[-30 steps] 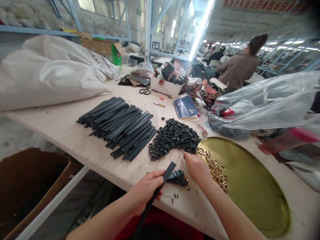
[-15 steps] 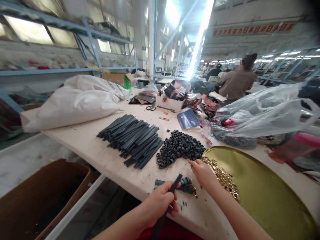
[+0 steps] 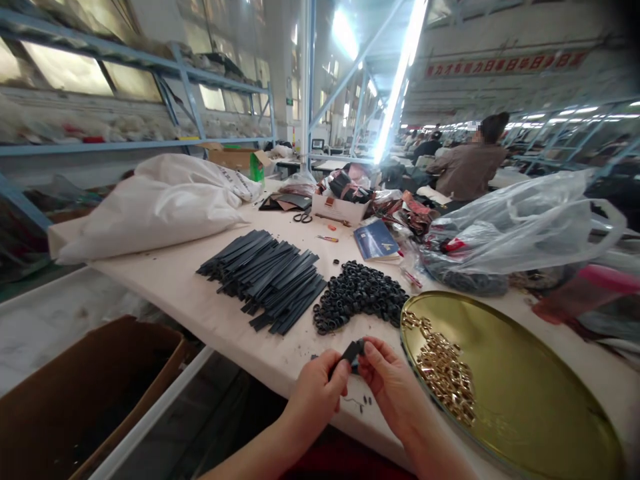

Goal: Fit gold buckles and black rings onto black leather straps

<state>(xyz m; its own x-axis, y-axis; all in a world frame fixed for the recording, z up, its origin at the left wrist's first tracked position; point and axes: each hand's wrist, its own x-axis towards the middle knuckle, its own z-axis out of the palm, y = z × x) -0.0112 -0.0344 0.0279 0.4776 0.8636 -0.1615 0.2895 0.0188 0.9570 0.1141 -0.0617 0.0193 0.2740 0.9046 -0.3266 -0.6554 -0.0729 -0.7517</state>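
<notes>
My left hand (image 3: 320, 380) is closed round a flat black strap (image 3: 351, 351), whose end sticks up past the thumb. At that end, my right hand (image 3: 384, 363) pinches a small dark piece that looks like a black loop (image 3: 361, 345). The fingers partly hide where loop and strap meet. Beyond the hands lies a heap of small black loops (image 3: 357, 293). To its left is a pile of black straps (image 3: 265, 277). Behind the hands, strap pieces on the table are mostly covered.
A round golden tray (image 3: 525, 380) at the right holds gold metal fittings (image 3: 445, 373). A white sack (image 3: 155, 203) lies at the left, a blue booklet (image 3: 376, 239) and scissors (image 3: 303, 217) farther back. A clear plastic bag (image 3: 520, 227) stands right. Below the left edge is a cardboard box (image 3: 90, 393).
My right hand has come from beside the loop heap down and left to the strap's end. My left hand has raised the strap slightly, and both hands now meet.
</notes>
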